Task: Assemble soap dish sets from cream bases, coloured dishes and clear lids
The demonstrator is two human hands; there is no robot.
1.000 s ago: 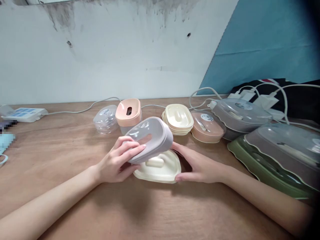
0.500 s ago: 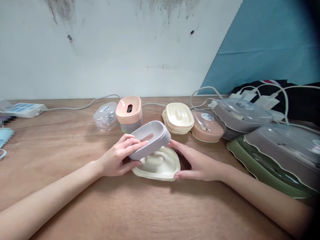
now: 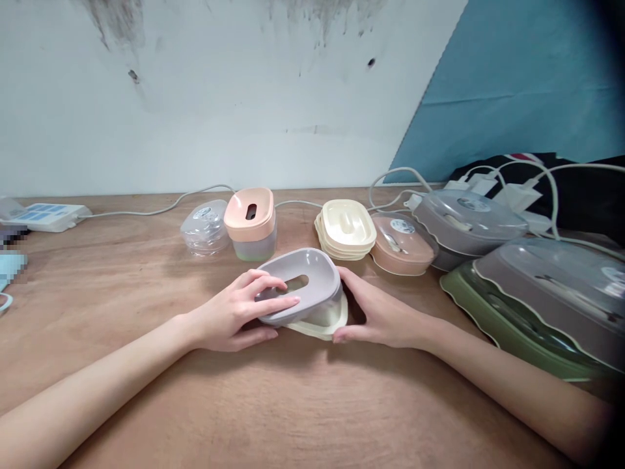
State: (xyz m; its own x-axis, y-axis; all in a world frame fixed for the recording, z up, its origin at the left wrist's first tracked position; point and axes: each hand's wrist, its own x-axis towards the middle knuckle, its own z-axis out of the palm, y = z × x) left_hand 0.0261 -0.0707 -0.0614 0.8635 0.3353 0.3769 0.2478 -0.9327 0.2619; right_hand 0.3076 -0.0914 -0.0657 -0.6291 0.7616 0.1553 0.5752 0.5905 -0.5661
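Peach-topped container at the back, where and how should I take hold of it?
Probably best around its grey lower body, coming from the right: it stands upright, the clear plastic stack crowds its left side, and the peach top looks like a separate piece.

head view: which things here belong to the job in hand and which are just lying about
In the job:
grey piece, in left hand
cream piece, partly beneath, right hand at its edge
perhaps cream stack, similarly coloured
perhaps peach piece, slotted likewise

Just lying about, it seems:
clear stack
peach box
grey boxes
green box
power strip
cable
plugs
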